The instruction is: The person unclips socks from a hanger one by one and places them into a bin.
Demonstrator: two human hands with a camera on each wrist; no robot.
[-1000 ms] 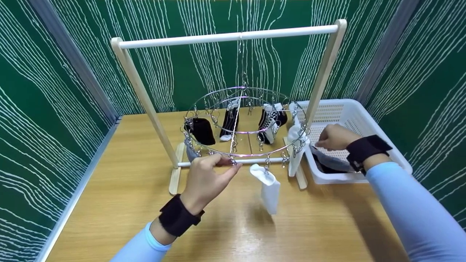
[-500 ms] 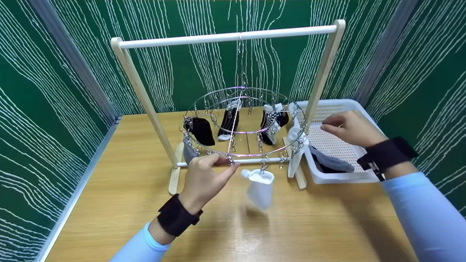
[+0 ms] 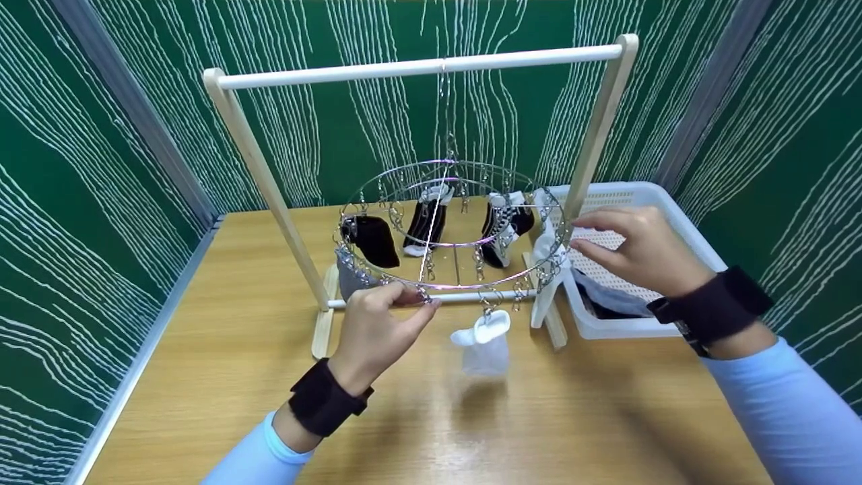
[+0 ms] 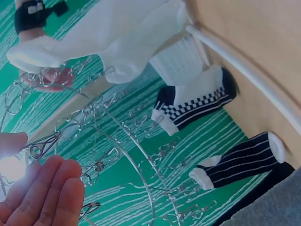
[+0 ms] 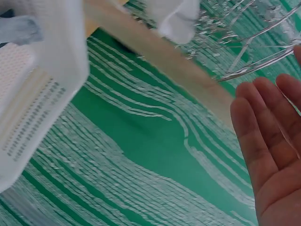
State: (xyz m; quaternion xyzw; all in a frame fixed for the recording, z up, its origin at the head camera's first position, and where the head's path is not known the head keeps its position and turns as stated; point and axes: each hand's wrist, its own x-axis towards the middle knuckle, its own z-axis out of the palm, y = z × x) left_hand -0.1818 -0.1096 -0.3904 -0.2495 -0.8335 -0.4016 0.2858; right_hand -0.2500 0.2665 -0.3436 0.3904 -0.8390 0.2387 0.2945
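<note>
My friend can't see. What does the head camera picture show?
A person's left hand pinches a clip on a round metal sock hanger hanging from a white wooden rack. Their open right hand reaches toward its rim, above a white plastic basket.

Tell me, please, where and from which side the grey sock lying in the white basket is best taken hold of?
Probably at the end of the grey sock lying highest on the dark sock in the white basket, pinched from above: the basket's walls bar a sideways approach, and its top is open. The right hand is just above it, with nothing in it.
</note>
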